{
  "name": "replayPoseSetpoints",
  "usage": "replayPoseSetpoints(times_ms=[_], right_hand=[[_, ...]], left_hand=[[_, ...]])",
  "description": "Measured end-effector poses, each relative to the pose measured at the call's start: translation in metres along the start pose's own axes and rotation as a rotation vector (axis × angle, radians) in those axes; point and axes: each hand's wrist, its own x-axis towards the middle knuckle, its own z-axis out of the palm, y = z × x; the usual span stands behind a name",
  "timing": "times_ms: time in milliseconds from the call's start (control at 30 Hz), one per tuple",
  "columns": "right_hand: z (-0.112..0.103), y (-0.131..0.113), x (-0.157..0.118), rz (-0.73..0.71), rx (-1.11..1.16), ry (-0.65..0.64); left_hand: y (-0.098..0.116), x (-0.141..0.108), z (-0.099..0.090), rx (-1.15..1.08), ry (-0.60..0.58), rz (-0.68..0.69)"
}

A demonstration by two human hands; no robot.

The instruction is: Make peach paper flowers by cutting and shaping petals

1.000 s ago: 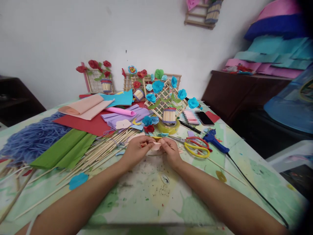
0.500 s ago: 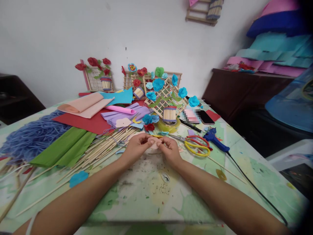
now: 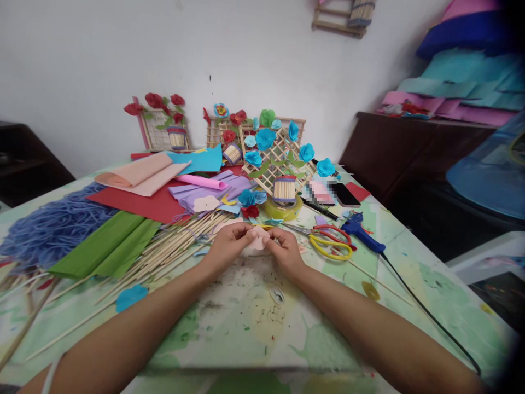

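A small pale pink paper piece [image 3: 258,238] is pinched between both hands above the middle of the table. My left hand [image 3: 233,241] grips its left edge with thumb and fingers. On its right edge, my right hand [image 3: 284,246] is closed in the same way. Behind the hands lie another pale paper cutout [image 3: 206,204], blue paper roses [image 3: 246,198] and a dark red one [image 3: 250,213]. Scissors [image 3: 330,247] with red and yellow handles rest to the right of my right hand.
Wooden sticks [image 3: 172,249], green paper [image 3: 106,243] and blue yarn [image 3: 57,224] lie left. A blue glue gun [image 3: 363,232] with a black cord is right. Behind stand a flowered stick lattice [image 3: 279,161], tape [image 3: 283,210] and a phone [image 3: 345,195].
The pale pink piece has turned between my fingers and now shows a broader, flatter face. Both hands stay in nearly the same place.
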Motion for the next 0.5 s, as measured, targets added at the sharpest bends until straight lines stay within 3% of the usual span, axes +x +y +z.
replayPoseSetpoints(times_ms=[333, 500], right_hand=[[-0.0003, -0.0009, -0.0010, -0.015, -0.026, 0.044], [-0.0011, 0.0023, -0.0001, -0.042, -0.045, 0.110]], left_hand=[[0.0005, 0.0006, -0.0005, -0.012, -0.023, -0.016], [0.0017, 0.0008, 0.0008, -0.124, -0.035, -0.031]])
